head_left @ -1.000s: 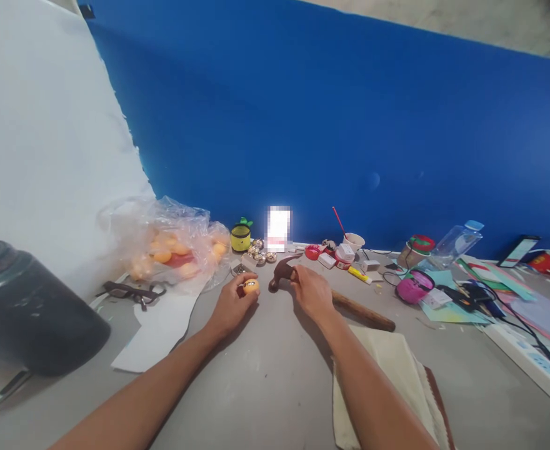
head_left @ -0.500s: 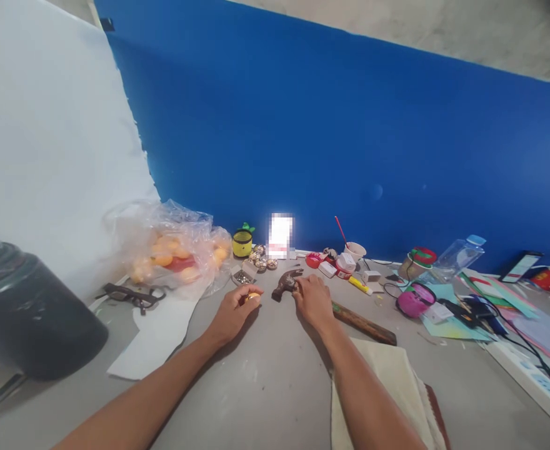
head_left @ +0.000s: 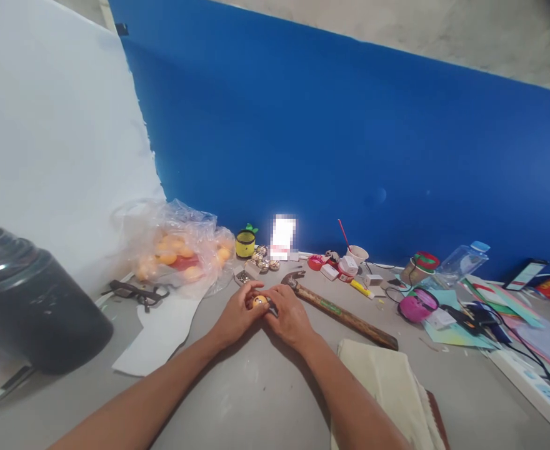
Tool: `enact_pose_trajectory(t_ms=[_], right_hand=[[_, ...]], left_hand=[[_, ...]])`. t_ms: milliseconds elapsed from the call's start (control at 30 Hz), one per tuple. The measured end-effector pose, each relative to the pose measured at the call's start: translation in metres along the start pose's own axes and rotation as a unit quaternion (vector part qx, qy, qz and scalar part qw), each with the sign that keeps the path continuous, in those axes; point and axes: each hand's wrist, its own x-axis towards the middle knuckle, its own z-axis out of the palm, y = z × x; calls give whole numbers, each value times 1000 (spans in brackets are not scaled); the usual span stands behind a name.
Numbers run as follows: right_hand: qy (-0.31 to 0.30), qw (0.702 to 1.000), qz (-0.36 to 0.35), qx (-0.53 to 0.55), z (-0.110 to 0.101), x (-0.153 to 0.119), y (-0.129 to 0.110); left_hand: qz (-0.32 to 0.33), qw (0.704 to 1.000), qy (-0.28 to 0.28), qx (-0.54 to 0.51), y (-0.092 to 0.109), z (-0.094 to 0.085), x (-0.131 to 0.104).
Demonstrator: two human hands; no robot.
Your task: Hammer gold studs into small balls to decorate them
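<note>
An orange ball with small dark and white marks [head_left: 259, 302] sits between my two hands at the middle of the table. My left hand [head_left: 237, 314] has its fingers curled round the ball's left side. From the right, my right hand [head_left: 288, 314] is closed at the ball, its fingers pinching something small and dark that I cannot make out. Behind and to the right lies a claw hammer with a wooden handle [head_left: 343, 312]. A small open box of metal pieces [head_left: 244, 277] stands just beyond my left hand, near several shiny patterned balls [head_left: 263, 265].
At the left are a large dark bottle [head_left: 45, 306], eyeglasses [head_left: 137, 292] and a plastic bag of orange things [head_left: 176, 250]. A folded cream cloth [head_left: 378, 387] lies front right. Farther right are a pink pouch [head_left: 418, 305], papers and a power strip [head_left: 532, 381].
My right hand has left the hammer head and moved left to the ball. The ball now shows between both hands. The view has shifted slightly.
</note>
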Motion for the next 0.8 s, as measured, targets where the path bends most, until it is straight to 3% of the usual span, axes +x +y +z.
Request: enact_pose_trajectory(t_ms=[167, 333, 667, 800], right_hand=[[44, 999, 2, 25, -2, 0, 1], [23, 1000, -9, 10, -2, 0, 0], [12, 1000, 1, 0, -1, 0, 3], [16, 1000, 7, 8, 1, -1, 5]], left_hand=[[27, 999, -22, 5, 4, 0, -1], [-24, 999, -33, -26, 4, -1, 0], [24, 999, -36, 13, -7, 0, 1], [7, 999, -31, 12, -5, -2, 0]])
